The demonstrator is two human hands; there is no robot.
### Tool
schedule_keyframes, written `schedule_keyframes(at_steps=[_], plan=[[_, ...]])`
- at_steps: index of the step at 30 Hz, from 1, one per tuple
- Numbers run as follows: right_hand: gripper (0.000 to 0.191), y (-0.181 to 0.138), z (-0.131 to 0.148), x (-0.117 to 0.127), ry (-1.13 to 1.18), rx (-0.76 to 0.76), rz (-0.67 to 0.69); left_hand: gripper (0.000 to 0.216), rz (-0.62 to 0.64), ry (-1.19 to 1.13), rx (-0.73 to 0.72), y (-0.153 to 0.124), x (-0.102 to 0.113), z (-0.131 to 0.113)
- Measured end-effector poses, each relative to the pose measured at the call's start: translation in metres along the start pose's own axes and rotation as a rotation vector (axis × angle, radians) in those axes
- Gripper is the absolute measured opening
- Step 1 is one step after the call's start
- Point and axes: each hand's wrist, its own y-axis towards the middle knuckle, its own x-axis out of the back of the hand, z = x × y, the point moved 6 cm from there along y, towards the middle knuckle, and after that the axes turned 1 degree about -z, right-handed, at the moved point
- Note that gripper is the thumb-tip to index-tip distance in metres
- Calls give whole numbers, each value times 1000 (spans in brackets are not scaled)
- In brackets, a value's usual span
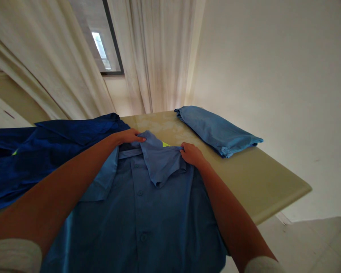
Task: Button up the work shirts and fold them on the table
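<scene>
A blue buttoned shirt [139,212] lies flat in front of me on a beige table [261,178], its button front up and its collar [159,159] at the far end. My left hand [129,135] pinches the left side of the collar. My right hand [191,153] grips the collar's right edge. A small yellow-green label [166,144] shows just behind the collar.
A folded light-blue garment [216,131] lies at the table's far right. A pile of dark-blue clothing [45,148] covers the left side. Cream curtains [156,53] and a window [102,41] stand behind the table; a plain wall is at the right.
</scene>
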Motion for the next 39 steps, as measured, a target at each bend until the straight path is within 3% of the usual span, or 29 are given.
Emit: schedule_keyframes(at_steps=[5, 9, 13, 16, 20, 22, 25, 28, 30, 33, 35, 39], plan=[[26, 3, 14, 9, 73, -39, -81, 40, -436, 377, -58, -2, 28, -17], [24, 5, 7, 13, -6, -111, 2, 52, -521, 448, -73, -20, 46, 3], [35, 27, 20, 18, -2, -35, 21, 53, -462, 351, 73, -57, 69, 65], [49, 56, 51, 13, 101, 32, 22, 59, -337, 120, 167, -93, 66, 107], [50, 86, 92, -2, 205, 73, 106, 68, -190, -148, 201, -131, 50, 132], [45, 94, 106, -1, 216, 108, 124, 69, -167, -201, 169, -140, 53, 135], [40, 106, 122, 18, 207, 159, 73, 61, -317, -61, 89, -140, 83, 127], [36, 122, 133, 46, 165, 142, -51, 46, -590, 243, 113, -137, 117, 106], [38, 128, 138, 60, 131, 113, -166, 46, -783, 389, 171, -141, 127, 90], [49, 114, 141, 61, 93, 142, -276, 60, -898, 437, 174, -155, 113, 80], [52, 90, 140, 47, 81, 243, -255, 70, -813, 436, 172, -167, 89, 95], [65, 24, 135, 7, 28, 592, -128, 84, -559, 514, 164, -196, 38, 150]])
